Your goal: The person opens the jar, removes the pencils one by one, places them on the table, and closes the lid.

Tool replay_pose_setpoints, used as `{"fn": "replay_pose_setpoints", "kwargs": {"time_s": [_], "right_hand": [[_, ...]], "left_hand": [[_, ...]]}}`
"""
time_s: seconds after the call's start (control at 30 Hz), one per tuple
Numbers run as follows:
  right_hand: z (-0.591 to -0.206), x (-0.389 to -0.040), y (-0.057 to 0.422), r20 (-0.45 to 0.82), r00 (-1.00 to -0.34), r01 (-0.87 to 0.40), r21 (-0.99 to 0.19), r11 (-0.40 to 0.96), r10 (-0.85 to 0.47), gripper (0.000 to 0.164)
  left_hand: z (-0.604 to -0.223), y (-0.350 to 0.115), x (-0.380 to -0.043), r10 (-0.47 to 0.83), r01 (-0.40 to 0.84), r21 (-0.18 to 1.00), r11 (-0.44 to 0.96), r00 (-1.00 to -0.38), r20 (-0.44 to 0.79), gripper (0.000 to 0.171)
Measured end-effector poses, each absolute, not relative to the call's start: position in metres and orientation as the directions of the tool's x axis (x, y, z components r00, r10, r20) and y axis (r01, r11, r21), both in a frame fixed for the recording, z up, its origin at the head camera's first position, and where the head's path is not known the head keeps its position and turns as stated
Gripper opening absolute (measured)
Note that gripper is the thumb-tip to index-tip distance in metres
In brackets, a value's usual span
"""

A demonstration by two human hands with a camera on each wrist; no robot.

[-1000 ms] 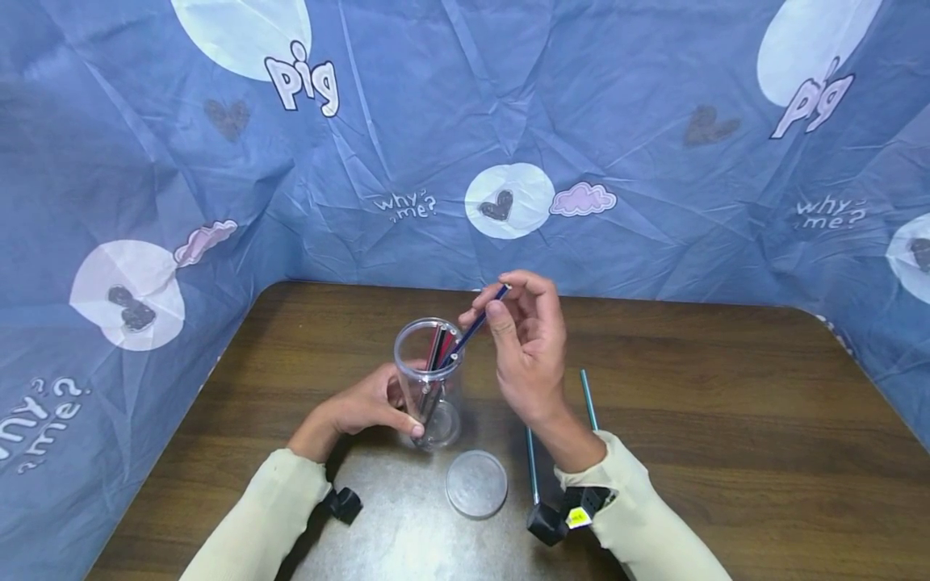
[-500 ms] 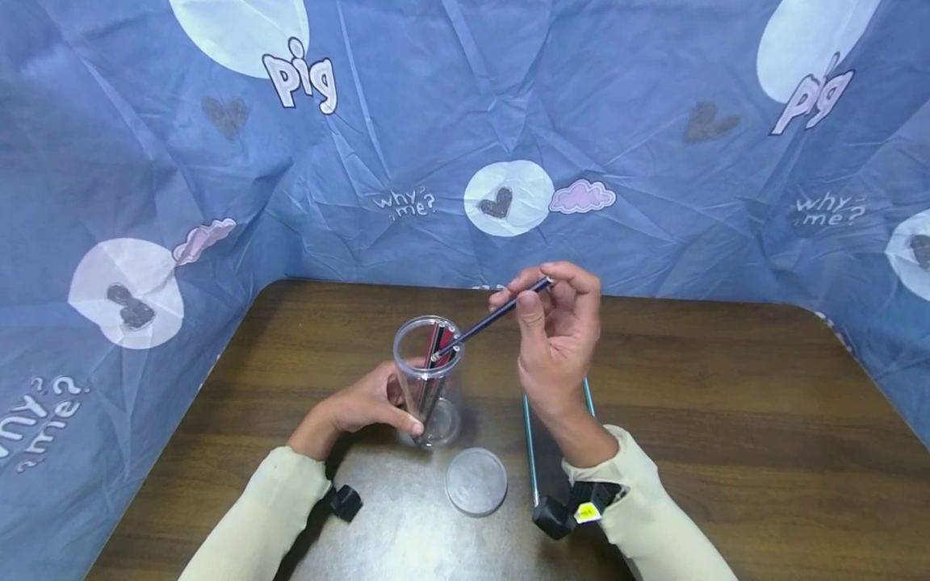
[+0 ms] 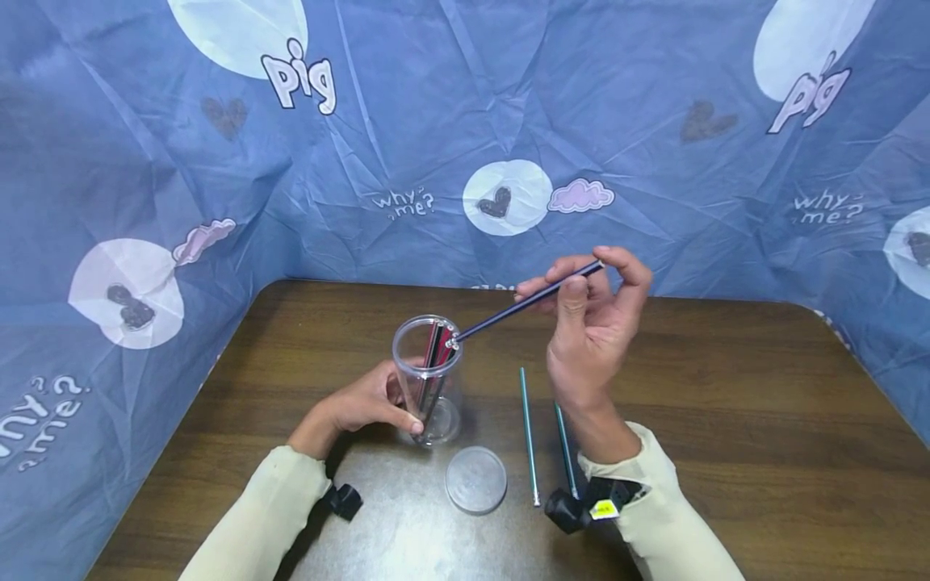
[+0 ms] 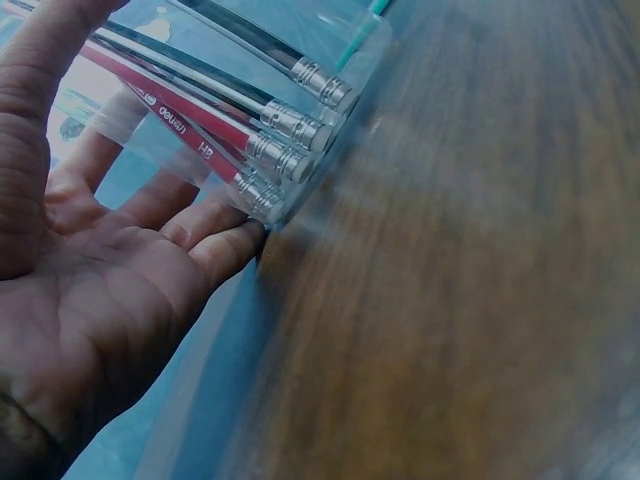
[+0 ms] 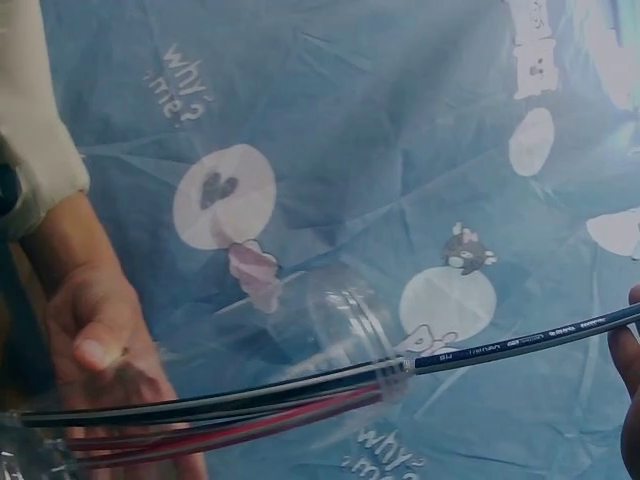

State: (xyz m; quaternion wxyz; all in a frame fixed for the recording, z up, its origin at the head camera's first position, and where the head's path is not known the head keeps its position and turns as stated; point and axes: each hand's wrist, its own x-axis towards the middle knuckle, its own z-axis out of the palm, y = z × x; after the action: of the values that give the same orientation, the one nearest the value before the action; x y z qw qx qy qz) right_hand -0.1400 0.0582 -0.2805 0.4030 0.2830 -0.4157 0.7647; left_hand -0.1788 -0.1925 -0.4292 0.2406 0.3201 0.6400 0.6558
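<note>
My left hand [image 3: 369, 400] grips a clear plastic jar [image 3: 452, 397] low on its side; the jar stands open-topped on the table. Several black and red pencils [image 3: 434, 349] lean inside it. In the left wrist view, the eraser ends of these pencils [image 4: 290, 125] rest at the jar's bottom, beside the left palm [image 4: 100, 290]. My right hand [image 3: 597, 347] pinches a dark blue pencil [image 3: 526, 304] near its upper end, between thumb and fingers. This pencil slants down to the left, and its silver lower end is at the jar's rim. In the right wrist view, white lettering runs along the blue pencil [image 5: 530, 338].
A round, clear-looking lid [image 3: 475, 481] lies flat in front of the jar. To its right lie two teal pencils, one in full view [image 3: 529, 440] and the other [image 3: 565, 452] beside the right forearm. A blue printed cloth [image 3: 407, 121] hangs behind the table.
The right hand has moved right and slightly up, drawing the dark blue pencil out until its lower end reaches the rim. The left hand and jar stay put.
</note>
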Motion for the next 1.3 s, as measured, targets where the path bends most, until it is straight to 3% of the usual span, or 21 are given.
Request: {"fn": "replay_pose_setpoints", "kwargs": {"time_s": [0.47,0.9,1.3], "right_hand": [[-0.265,-0.135,0.083,0.702,-0.548,-0.834,-0.419,-0.357,0.455,0.05],[-0.279,-0.143,0.103,0.716,-0.573,-0.819,-0.476,-0.321,0.399,0.044],[-0.313,-0.154,0.161,0.689,-0.65,-0.748,-0.655,-0.108,0.321,0.028]], "left_hand": [[-0.431,-0.193,-0.181,0.736,0.113,0.99,-0.087,-0.663,0.14,0.072],[-0.428,-0.194,-0.178,0.717,0.092,0.993,-0.074,-0.687,0.117,0.084],[-0.428,-0.194,-0.178,0.71,0.088,0.995,-0.035,-0.699,0.087,0.085]]}}
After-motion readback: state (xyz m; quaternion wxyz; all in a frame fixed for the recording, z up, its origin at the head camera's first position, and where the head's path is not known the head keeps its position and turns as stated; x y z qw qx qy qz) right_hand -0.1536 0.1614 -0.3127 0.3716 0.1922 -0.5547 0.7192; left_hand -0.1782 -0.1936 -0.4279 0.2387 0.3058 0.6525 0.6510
